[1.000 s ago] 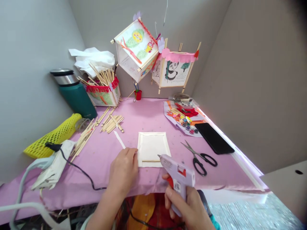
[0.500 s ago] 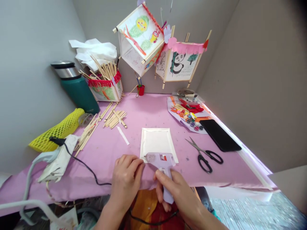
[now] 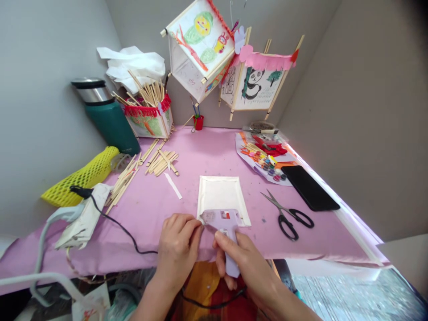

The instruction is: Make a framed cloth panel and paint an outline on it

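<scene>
Work shifts to the square white paper panel's (image 3: 220,194) seven-o'clock corner: right fingers (image 3: 227,242) grip the lavender plastic glue gun (image 3: 219,220); left fingers' (image 3: 191,227) hold unclear.

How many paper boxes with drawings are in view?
3: the tilted box at upper centre, the panda box right of it, and the stick-filled box beside the bottle.

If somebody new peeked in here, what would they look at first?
Probably the two decorated paper boxes high at the back: the tilted box with colourful drawings, and the panda box to its right. The bright yellow mesh sleeve at the left might catch their eye next. Then, front and centre, the pale purple glue gun in the right hand.
</scene>
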{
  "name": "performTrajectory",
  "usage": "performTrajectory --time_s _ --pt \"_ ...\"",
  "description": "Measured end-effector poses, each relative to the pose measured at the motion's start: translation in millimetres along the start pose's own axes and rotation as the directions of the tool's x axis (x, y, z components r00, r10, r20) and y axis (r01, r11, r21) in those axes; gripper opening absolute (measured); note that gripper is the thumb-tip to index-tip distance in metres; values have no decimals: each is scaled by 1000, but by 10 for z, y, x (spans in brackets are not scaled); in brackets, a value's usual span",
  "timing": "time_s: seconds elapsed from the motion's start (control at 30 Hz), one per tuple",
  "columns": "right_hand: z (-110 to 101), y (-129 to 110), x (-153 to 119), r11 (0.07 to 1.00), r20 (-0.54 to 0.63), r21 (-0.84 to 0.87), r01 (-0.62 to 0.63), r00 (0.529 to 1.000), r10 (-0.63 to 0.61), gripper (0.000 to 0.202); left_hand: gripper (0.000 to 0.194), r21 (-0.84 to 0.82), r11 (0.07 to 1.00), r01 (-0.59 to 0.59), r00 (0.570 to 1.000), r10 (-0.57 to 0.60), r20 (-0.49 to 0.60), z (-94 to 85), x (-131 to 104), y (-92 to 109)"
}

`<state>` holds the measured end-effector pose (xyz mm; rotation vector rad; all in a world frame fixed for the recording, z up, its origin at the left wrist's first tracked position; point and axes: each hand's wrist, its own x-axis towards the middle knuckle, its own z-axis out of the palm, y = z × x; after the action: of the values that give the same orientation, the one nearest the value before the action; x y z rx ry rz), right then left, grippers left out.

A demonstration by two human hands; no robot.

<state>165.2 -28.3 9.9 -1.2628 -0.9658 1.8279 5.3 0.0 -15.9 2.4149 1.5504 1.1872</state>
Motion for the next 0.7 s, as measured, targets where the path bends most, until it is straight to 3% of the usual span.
performTrajectory --time_s 0.7 --pt "-39 -63 -60 1000 -70 -2 -31 997 31 42 8 11 1000 13 1000 -13 -1 -9 7 14"
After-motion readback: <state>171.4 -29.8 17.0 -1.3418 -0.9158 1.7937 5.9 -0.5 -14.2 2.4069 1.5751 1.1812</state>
